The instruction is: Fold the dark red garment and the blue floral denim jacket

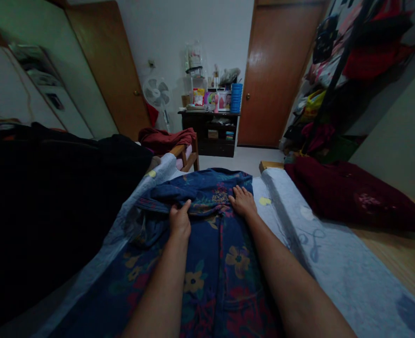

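A dark blue garment (pixel 207 263) with a floral print is spread over a light patterned sheet (pixel 320 249). Its far part is bunched and folded over. My left hand (pixel 181 219) grips the fold at the left, thumb on top and the other fingers hidden in the cloth. To the right, my right hand (pixel 242 202) lies on the garment near its far right edge, fingers apart and pressed on the fabric.
Black clothing (pixel 59 202) is heaped at the left. A maroon folded cloth (pixel 358 195) lies at the right. Beyond the sheet are a wooden chair (pixel 193 157) with red cloth, a fan (pixel 157 91), a dark shelf (pixel 207 134) and a door (pixel 270 75).
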Action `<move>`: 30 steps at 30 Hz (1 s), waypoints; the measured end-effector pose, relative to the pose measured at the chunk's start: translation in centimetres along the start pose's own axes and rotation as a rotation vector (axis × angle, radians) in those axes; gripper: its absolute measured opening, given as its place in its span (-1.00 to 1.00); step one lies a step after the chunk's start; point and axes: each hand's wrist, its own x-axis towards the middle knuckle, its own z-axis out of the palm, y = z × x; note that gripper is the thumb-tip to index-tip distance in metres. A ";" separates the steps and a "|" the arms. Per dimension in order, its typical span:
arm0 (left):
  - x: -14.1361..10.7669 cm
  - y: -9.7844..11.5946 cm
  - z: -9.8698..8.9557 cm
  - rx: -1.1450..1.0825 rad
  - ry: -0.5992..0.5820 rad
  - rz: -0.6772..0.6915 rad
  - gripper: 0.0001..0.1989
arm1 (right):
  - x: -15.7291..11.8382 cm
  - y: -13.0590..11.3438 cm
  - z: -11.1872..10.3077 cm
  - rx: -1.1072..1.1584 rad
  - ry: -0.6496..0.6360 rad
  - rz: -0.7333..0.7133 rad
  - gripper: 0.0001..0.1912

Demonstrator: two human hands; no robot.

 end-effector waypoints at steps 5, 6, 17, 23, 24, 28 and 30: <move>-0.6 1.9 0.7 -0.068 -0.092 -0.149 -0.64 | 0.3 0.1 -0.2 -0.007 0.011 0.008 -0.38; -0.9 2.1 0.9 -0.084 -0.116 -0.137 -0.63 | 0.4 0.1 -0.3 -0.019 0.020 0.004 -0.40; -2.8 2.9 1.4 -0.020 -0.220 -0.018 -0.59 | 3.3 0.6 -1.8 -0.202 -0.033 -0.025 -0.42; -2.7 3.5 1.8 -0.055 -0.161 0.030 -0.66 | 4.6 0.4 -2.0 -0.202 -0.048 -0.030 -0.47; -2.5 3.8 2.0 -0.089 -0.153 0.054 -0.68 | 4.7 0.3 -1.9 -0.199 -0.045 -0.026 -0.47; -1.9 5.0 2.2 -0.236 -0.059 0.147 -0.77 | 4.7 0.2 -1.6 -0.178 -0.032 -0.003 -0.47; -1.7 5.6 2.3 -0.237 0.015 0.184 -0.78 | 4.7 0.1 -1.5 -0.159 -0.031 0.011 -0.46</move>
